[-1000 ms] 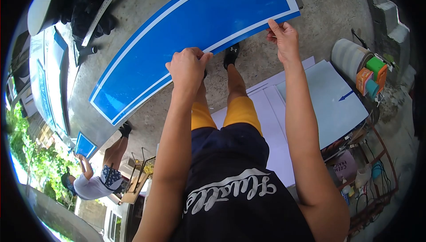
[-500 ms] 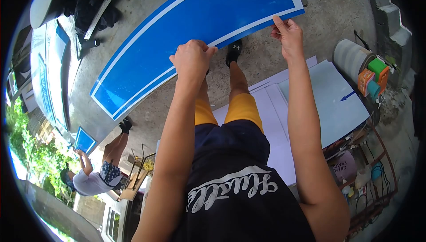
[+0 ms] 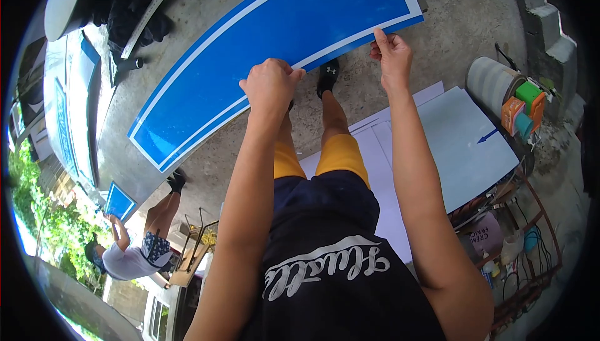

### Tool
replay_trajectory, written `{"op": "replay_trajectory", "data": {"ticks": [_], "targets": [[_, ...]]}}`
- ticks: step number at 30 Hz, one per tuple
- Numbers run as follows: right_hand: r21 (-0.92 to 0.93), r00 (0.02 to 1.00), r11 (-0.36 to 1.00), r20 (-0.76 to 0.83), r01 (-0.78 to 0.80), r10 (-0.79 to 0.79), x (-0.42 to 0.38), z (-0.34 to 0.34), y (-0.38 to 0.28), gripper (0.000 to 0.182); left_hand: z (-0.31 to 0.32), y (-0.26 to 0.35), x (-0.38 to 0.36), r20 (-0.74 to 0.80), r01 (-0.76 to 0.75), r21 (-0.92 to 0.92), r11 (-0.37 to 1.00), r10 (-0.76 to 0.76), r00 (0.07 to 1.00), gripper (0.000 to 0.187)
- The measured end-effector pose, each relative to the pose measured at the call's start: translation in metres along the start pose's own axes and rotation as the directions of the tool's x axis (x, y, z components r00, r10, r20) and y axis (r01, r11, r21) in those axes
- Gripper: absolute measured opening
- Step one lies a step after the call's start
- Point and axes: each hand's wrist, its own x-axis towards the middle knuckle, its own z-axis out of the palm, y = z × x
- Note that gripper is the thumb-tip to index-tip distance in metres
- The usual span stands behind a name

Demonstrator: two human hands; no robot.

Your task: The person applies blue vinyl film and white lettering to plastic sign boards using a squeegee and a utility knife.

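1. The fingers (image 3: 284,71) of the left hand (image 3: 270,86) are clenched on the near edge of the blue sheet (image 3: 275,41), about midway along it; the right hand (image 3: 390,56) pinches the same edge close to the sheet's right end.
2. The sheet, blue with white stripes along its borders, hangs in the air over the concrete floor (image 3: 369,91), stretching from the hands away to the far left; it touches nothing else that can be seen.
3. The step looks like carrying or positioning the sheet, held level by one long edge.
4. The next move calls for both grips to stay firm and even, so the long sheet neither sags nor twists.
5. White boards (image 3: 462,135) lie on the floor at the near right, beside a cluttered rack (image 3: 519,110).
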Motion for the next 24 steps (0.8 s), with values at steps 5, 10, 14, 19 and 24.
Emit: {"op": "replay_trajectory", "data": {"ticks": [5,10,14,19,24], "targets": [[-0.077,0.996,0.997,0.085,0.006,0.0,-0.026,0.021,0.021,0.034,0.004,-0.004,0.003,0.027,0.027,-0.06,0.998,-0.025,0.999,0.028],[-0.073,0.994,0.997,0.105,-0.035,0.042,-0.058,0.051,0.026,0.035,0.002,-0.002,0.003,0.032,0.029,-0.055,0.998,-0.027,0.999,0.028],[-0.142,0.99,0.99,0.131,-0.027,0.046,-0.071,0.065,0.033,0.041,0.006,-0.006,0.004,0.003,0.005,-0.044,0.999,-0.004,1.0,0.03],[-0.189,0.988,0.982,0.153,0.002,0.027,-0.072,0.065,0.032,0.041,0.003,-0.005,0.002,-0.011,-0.025,-0.027,0.999,0.025,1.0,0.034],[-0.084,0.998,0.996,0.056,-0.02,0.025,-0.052,0.045,0.026,0.042,0.001,-0.005,0.002,-0.013,-0.028,-0.046,0.999,0.028,1.0,0.035]]}}
